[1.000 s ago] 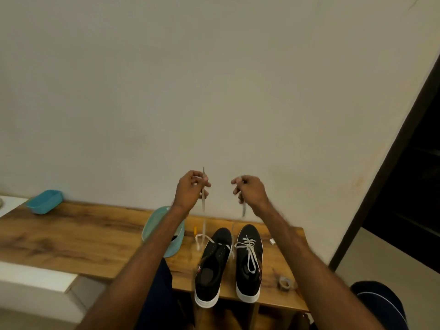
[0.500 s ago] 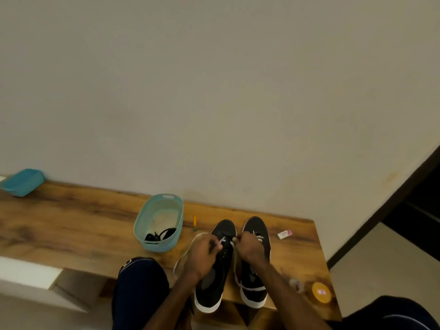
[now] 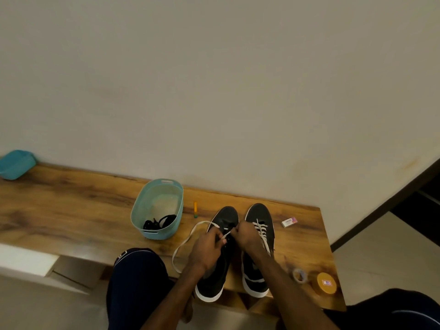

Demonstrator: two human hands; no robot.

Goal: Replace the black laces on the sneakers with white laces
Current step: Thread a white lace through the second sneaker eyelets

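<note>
Two black sneakers with white soles stand side by side on the wooden table (image 3: 71,210), toes toward the wall. The right sneaker (image 3: 259,215) carries a white lace across its eyelets. Over the left sneaker (image 3: 226,215), my left hand (image 3: 207,248) and my right hand (image 3: 247,236) each pinch the white lace (image 3: 188,236), whose slack loops onto the table to the left. The black laces (image 3: 158,223) lie in a light blue basket (image 3: 145,206).
An orange marker (image 3: 195,209) lies between basket and shoes. A small white box (image 3: 289,221) sits right of the shoes. A tape roll (image 3: 300,275) and an orange round tin (image 3: 326,283) rest near the front right corner. A blue tray (image 3: 15,164) sits far left.
Both hands came down from holding the lace ends up in front of the wall to the left sneaker's eyelets. The lace's slack now lies looped on the table.
</note>
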